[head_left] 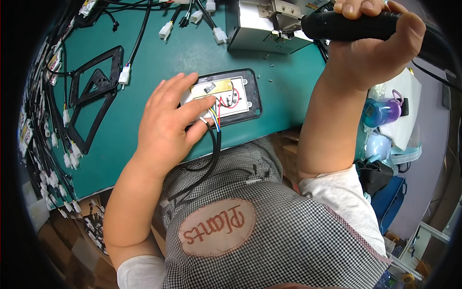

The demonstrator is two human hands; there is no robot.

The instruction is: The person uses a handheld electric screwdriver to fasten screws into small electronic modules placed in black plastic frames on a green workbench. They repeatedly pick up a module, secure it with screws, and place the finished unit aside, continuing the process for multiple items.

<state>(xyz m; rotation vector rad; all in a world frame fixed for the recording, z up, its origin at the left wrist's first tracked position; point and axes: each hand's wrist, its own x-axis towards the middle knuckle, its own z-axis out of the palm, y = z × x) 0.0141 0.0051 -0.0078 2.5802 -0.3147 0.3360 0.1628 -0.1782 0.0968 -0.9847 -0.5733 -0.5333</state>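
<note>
Head view: left hand (166, 115), fingers partly spread, lies over the black housing (253, 90) at the near middle of the green table (281, 108); right hand (373, 60), far right, is closed around a black tool (349, 26). Housing probably light, rigid; wires (218, 124) delicate; hold by the rim (256, 111).

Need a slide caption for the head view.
Left hand on a wired, black-rimmed panel atop a green table; right hand gripping a black tool.

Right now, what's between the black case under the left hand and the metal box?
In the head view, a few small screws lie scattered on the green tabletop between the black case and the metal box.
</note>
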